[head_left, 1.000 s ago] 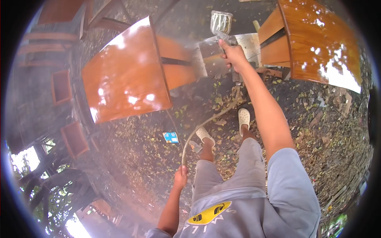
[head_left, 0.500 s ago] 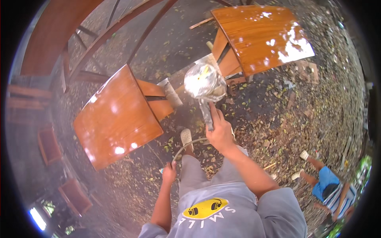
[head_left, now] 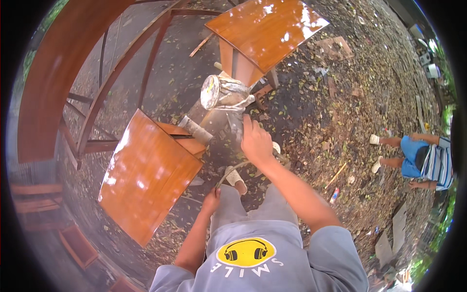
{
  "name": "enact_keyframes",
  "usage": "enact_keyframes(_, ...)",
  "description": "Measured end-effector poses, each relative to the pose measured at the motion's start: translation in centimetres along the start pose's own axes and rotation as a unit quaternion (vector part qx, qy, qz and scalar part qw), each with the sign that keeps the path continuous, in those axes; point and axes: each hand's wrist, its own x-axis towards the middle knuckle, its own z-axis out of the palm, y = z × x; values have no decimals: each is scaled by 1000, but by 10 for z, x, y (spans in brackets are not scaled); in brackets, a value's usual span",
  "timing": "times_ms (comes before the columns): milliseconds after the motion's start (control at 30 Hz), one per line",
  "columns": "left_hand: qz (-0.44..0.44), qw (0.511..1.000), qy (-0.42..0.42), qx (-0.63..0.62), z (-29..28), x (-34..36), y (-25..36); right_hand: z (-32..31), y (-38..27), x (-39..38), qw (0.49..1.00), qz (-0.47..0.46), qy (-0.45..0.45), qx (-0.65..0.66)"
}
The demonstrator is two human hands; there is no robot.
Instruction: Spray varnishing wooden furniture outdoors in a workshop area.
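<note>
My right hand (head_left: pixel 257 142) is closed round the handle of a paint spray gun (head_left: pixel 231 93), whose paint-spattered pale cup is held up in front of me. A thin hose (head_left: pixel 225 176) runs from near my right hand to my left hand (head_left: pixel 212 200), which is closed on it beside my thigh. Left of the gun, a glossy orange-brown wooden panel (head_left: pixel 151 177) lies tilted on wooden supports. A second glossy panel (head_left: pixel 267 31) stands beyond the gun, on angled wooden legs. The gun touches neither panel. Its trigger is hidden by my fingers.
A curved brown wooden frame (head_left: pixel 124 58) rises at the far left. Brown box-like wooden pieces (head_left: pixel 78 246) lie at the lower left. On the right, a person in blue shorts (head_left: pixel 413 156) is on the leaf-strewn ground (head_left: pixel 335 131). A pale cylinder (head_left: pixel 195 129) lies between the panels.
The view has turned, so the far panel sits further left and the person higher. My right hand has moved left with the spray gun, which now shows its cup side-on.
</note>
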Motion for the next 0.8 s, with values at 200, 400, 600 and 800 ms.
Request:
enact_keyframes(200,5,1000,6,0,-1,8,-29,80,25,6,998,55,-37,-22)
enact_keyframes(400,-32,999,-21,38,8,10,-33,141,61,12,980,106,-168,15)
enact_keyframes(600,-46,998,-5,31,27,10,-29,148,84,-2,974,112,-176,90)
enact_keyframes(800,-104,993,9,50,44,0,-16,71,116,-75,897,140,-42,418)
